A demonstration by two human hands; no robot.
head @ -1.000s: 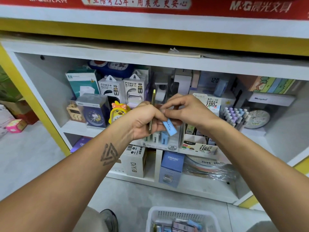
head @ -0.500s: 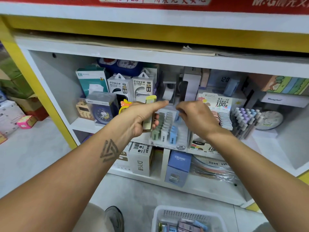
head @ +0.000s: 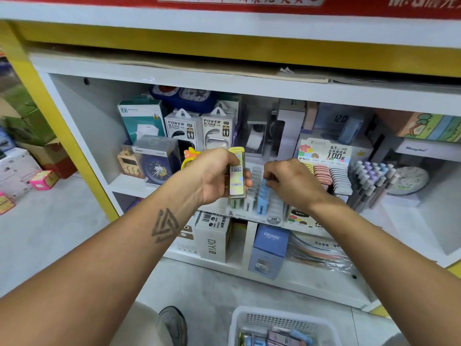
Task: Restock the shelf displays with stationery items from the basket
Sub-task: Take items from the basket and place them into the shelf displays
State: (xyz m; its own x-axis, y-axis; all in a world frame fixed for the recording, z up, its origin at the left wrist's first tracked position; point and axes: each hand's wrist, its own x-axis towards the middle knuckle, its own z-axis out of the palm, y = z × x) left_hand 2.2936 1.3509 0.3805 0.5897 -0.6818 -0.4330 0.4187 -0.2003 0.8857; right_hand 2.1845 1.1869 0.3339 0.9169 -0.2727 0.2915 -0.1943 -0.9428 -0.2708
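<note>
On the middle white shelf board (head: 129, 186), a tiered display tray of small lead cases (head: 259, 203) sits at the front, with a second display of flat pastel cases (head: 331, 176) just to its right. A rack of capped pens (head: 371, 181) stands right of that. Two boxed power banks (head: 199, 131) stand behind, left of centre; a boxed round clock (head: 156, 161) sits before them. Below, a blue carton (head: 268, 250) stands right of a white carton (head: 214, 240). The white plastic basket (head: 282, 318) sits on the floor before the shelves.
</note>
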